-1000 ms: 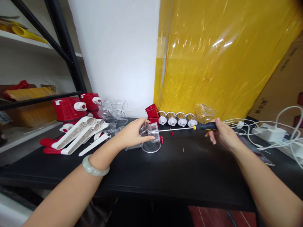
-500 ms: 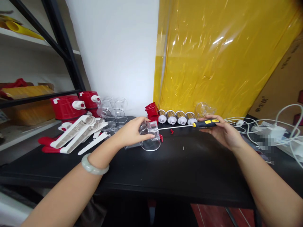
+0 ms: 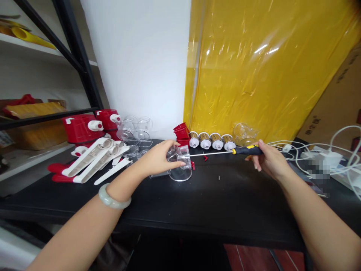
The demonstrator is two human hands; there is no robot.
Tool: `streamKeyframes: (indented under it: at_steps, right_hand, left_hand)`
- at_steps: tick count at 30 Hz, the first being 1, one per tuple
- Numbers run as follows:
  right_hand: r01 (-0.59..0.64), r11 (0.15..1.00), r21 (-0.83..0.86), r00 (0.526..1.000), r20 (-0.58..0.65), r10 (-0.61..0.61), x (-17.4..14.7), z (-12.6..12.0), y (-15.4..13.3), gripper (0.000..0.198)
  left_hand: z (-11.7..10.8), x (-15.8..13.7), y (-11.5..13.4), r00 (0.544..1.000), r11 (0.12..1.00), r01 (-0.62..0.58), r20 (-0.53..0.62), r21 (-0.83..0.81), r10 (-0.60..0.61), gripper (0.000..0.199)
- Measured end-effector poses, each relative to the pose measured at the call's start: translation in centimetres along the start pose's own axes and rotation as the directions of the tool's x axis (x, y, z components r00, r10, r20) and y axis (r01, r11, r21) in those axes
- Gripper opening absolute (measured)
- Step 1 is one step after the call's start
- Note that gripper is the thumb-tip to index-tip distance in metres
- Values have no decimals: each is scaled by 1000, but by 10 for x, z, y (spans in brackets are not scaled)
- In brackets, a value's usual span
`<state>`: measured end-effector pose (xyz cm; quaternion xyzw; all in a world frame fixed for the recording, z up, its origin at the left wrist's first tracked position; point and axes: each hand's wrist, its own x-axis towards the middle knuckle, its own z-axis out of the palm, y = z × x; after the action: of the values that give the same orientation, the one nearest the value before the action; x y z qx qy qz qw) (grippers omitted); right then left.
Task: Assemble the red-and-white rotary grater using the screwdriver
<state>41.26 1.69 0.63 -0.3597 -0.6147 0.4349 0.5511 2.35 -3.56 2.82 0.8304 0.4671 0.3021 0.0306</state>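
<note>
My left hand (image 3: 163, 157) is closed around a clear plastic part (image 3: 180, 173) with a round flared rim, which rests on the black table. A screwdriver (image 3: 248, 151) with a black and yellow handle lies level, its long shaft reaching left so that the tip meets the clear part. At the handle's end is my right hand (image 3: 269, 160), gripping it with thumb and fingers, some fingers loosened below. Small red pieces (image 3: 205, 157) lie just behind the shaft. A tiny metal pin (image 3: 219, 177) sits on the table in front of it.
Several metal grater drums (image 3: 204, 140) with white ends line the back, beside red hoppers (image 3: 182, 132). White arms with red handles (image 3: 90, 160) and red housings (image 3: 81, 128) are piled left. More clear parts (image 3: 141, 128) stand behind. White cables (image 3: 299, 152) tangle at right.
My right hand has shifted its grip toward the butt of the screwdriver handle, with its lower fingers loosened and the handle turned. My left hand keeps holding the clear part in place.
</note>
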Motion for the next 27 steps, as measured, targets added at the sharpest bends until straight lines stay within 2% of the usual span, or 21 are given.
streamKeyframes:
  at_steps: [2, 6, 8, 11, 13, 17, 20, 23, 25, 27]
  right_hand:
    - [-2, 1000, 27, 1000, -5, 2, 0, 2, -1, 45]
    - [29, 993, 114, 998, 57, -36, 0, 2, -1, 33]
    - [34, 999, 2, 998, 50, -34, 0, -1, 1, 29]
    - [-22, 982, -186, 1000, -5, 21, 2, -5, 6, 54]
    - [-54, 990, -131, 999, 1, 55, 3, -4, 7, 57]
    - [-45, 994, 98, 997, 61, 40, 2, 1, 1, 45]
    - [-19, 1000, 1, 999, 36, 19, 0, 0, 2, 34]
    - [-34, 988, -148, 999, -12, 33, 1, -2, 6, 51]
    - [-40, 995, -94, 999, 8, 41, 3, -2, 7, 51]
    - [-26, 999, 28, 999, 44, 25, 3, 0, 4, 42]
  left_hand:
    - [0, 0, 0, 1000, 1000, -3, 0, 0, 3, 65]
    - [0, 0, 0, 1000, 1000, 5, -3, -3, -5, 65]
    - [-1, 0, 1, 1000, 1000, 6, -3, -4, -6, 65]
    - [-1, 0, 2, 1000, 1000, 1, 3, -2, -1, 62]
    - [-2, 0, 2, 1000, 1000, 1, 5, -3, -1, 62]
    - [-1, 0, 1, 1000, 1000, 5, -6, -12, -5, 64]
    - [0, 0, 1, 1000, 1000, 2, -8, -6, -2, 65]
    - [0, -1, 1, 1000, 1000, 2, -4, 0, -2, 64]
    - [0, -1, 1, 1000, 1000, -1, -3, 0, 1, 64]
    - [0, -1, 1, 1000, 1000, 3, -5, -2, -3, 64]
